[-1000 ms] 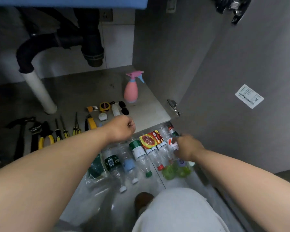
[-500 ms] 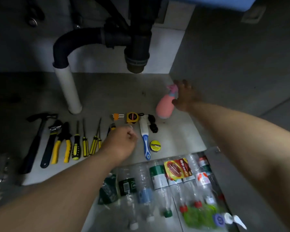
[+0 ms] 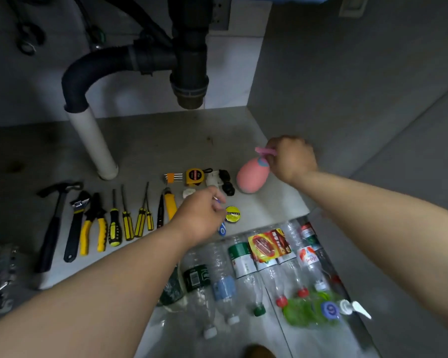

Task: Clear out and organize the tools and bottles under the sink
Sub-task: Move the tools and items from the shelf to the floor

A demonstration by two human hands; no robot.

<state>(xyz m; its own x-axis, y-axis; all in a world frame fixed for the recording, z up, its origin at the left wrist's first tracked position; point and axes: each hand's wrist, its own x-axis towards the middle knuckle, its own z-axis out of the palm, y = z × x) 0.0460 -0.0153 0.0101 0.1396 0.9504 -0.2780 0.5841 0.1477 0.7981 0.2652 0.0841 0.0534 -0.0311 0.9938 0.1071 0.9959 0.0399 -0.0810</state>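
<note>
Both hands are out: my right hand [image 3: 291,160] fingers grasp the tilted pink spray bottle [image 3: 250,178] at its neck; my left hand [image 3: 199,215] curls over a blue-handled brush [image 3: 222,229], and I cannot tell whether it grips it.

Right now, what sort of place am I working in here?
Most likely the cabinet under a sink: a black drain trap joins a white pipe at the back, a grey side wall closes the right, and tools such as a hammer lie on its floor.

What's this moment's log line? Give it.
right hand: grips spray bottle, tilted | left hand: curled over toothbrush, grip unclear
</note>
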